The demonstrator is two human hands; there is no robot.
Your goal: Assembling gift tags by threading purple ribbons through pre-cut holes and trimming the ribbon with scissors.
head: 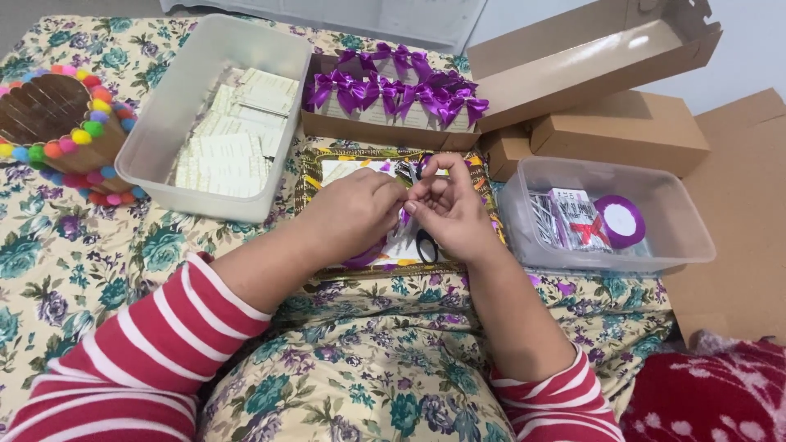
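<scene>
Both hands meet over a gold-edged tray, left hand and right hand pinching a purple ribbon between fingertips. Black scissors lie beneath them; a clear tub sits just right.

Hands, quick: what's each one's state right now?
Left hand: fingers curled shut, pinching something small and mostly hidden.
Right hand: fingers pinched together against the left; a bit of purple ribbon shows.

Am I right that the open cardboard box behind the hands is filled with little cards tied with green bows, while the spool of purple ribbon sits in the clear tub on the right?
Not quite: the bows in the open cardboard box are purple, not green, as the head view shows. The rest holds: the box lies behind the hands, and the spool of purple ribbon sits in the clear tub on the right.
</scene>
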